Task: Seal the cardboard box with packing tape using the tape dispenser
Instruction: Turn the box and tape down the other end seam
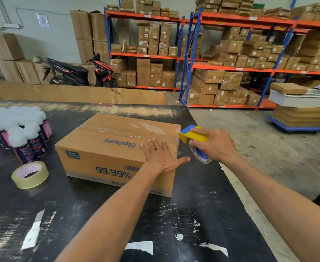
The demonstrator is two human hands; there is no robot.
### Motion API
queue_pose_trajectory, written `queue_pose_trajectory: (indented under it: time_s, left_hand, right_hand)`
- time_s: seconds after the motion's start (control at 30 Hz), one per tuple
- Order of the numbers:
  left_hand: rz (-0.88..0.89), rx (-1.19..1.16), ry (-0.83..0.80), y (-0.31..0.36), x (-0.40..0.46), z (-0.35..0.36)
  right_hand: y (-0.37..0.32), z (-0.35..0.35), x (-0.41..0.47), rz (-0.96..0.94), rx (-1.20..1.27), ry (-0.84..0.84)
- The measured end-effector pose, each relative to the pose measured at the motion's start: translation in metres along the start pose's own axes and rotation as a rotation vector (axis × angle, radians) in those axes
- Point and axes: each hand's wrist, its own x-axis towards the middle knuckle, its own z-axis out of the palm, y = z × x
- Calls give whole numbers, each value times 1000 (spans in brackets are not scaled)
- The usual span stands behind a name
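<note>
A brown cardboard box (106, 140) printed "Glodway" and "99.99%" sits on the black table (117, 214), its top flaps closed under a strip of clear tape along the seam. My left hand (161, 156) lies flat, fingers spread, on the box's near right top corner. My right hand (215, 145) grips a yellow and blue tape dispenser (190, 134) just off the box's right edge, its nose touching the top right corner. The tape roll (200, 155) hangs under the dispenser.
A loose roll of clear tape (30, 174) lies left of the box. Several white-capped spray cans (17, 127) stand at the far left. A white utility knife (33, 231) rests near the table's front. Shelves of cartons, a motorbike (79, 72) and a loaded trolley (299, 108) stand beyond.
</note>
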Motion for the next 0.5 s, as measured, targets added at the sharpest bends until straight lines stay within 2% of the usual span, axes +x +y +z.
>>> queue_pose_trajectory:
  time_s: [0.07, 0.17, 0.3, 0.4, 0.5]
  left_hand:
    - [-20, 71, 51, 7, 7, 9]
    - [77, 70, 41, -5, 9, 8]
    - [294, -45, -87, -54, 6, -15]
    - [351, -135, -243, -97, 0, -35]
    - [386, -86, -209, -105, -3, -43]
  right_hand:
    - [3, 2, 1, 19, 20, -2]
    - [5, 3, 5, 40, 54, -21]
    - [2, 6, 13, 43, 143, -36]
    - [-4, 10, 16, 8, 179, -50]
    - [-10, 15, 18, -30, 180, -69]
